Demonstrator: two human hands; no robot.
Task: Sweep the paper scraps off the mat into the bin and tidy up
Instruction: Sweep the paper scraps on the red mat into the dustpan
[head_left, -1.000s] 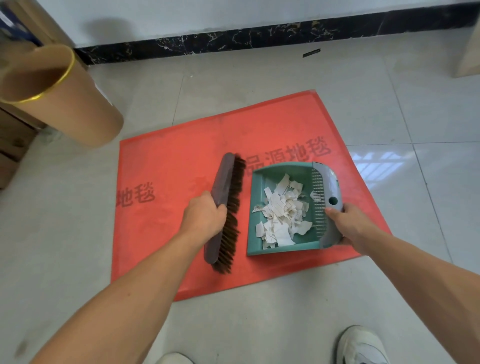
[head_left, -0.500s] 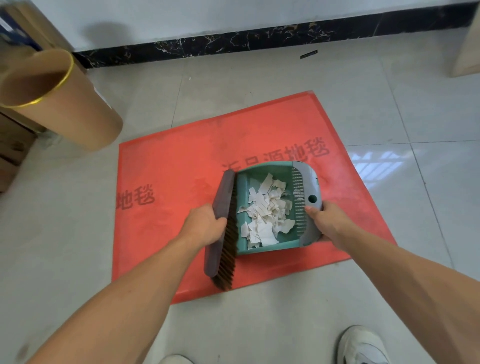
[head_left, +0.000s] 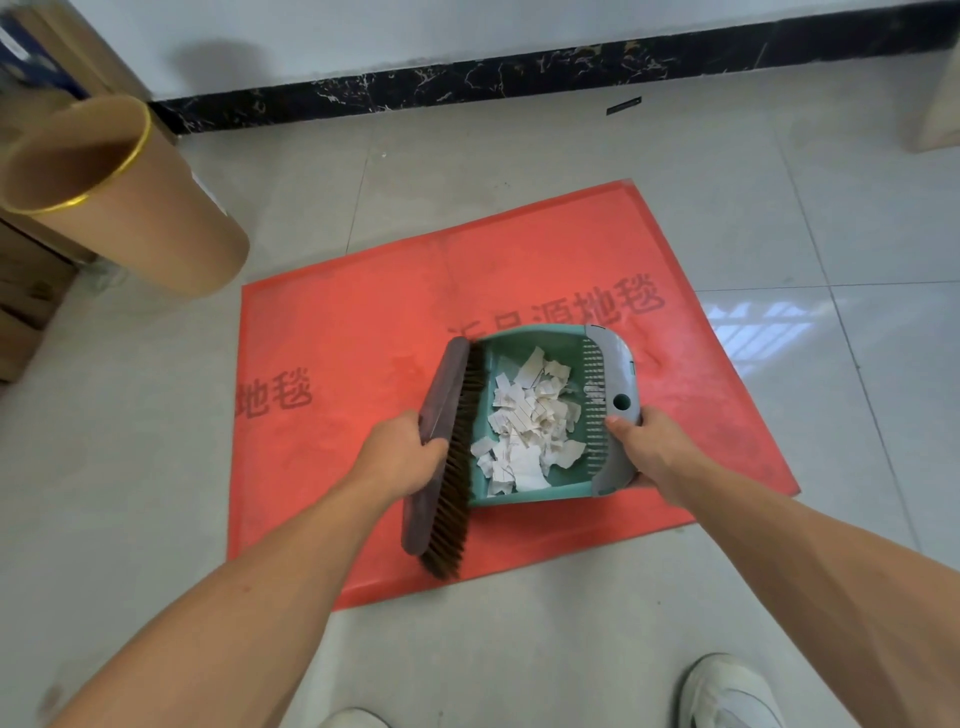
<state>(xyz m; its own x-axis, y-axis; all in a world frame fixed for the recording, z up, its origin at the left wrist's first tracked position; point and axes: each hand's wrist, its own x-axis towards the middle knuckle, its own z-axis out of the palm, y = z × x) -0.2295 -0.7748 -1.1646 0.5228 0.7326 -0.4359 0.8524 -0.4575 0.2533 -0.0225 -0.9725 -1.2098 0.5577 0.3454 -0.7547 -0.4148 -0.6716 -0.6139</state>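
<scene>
A person stands over a red mat (head_left: 363, 332) on a tiled floor (head_left: 130, 415), the toes of two white shoes (head_left: 727, 691) showing at the bottom edge, both bare forearms reaching forward and down. The left hand (head_left: 402, 454) is clenched around the back of a long brown brush (head_left: 441, 452), whose bristles press against the open lip of a green dustpan (head_left: 524, 493), apparently to wall the load in so nothing slides back out. The right hand (head_left: 649, 447) grips the grey handle end of the dustpan, thumb on top near its hanging hole, a hold that looks meant to steady the pan for lifting. The paper scraps (head_left: 527, 426), white and lined, lie heaped inside the pan between brush and handle; none can be made out loose on the visible mat, which suggests the sweeping is done and the emptying is next. Whether the pan rests on the mat or is raised just off it cannot be told. Beyond the mat's far left corner stands a tall brown cylindrical bin (head_left: 130, 218) with a gold rim, its mouth open and well apart from the pan, so the load must be carried across to it. Cardboard boxes (head_left: 26, 291) sit beside the bin, and a dark marbled skirting (head_left: 467, 83) runs along the white wall behind.
</scene>
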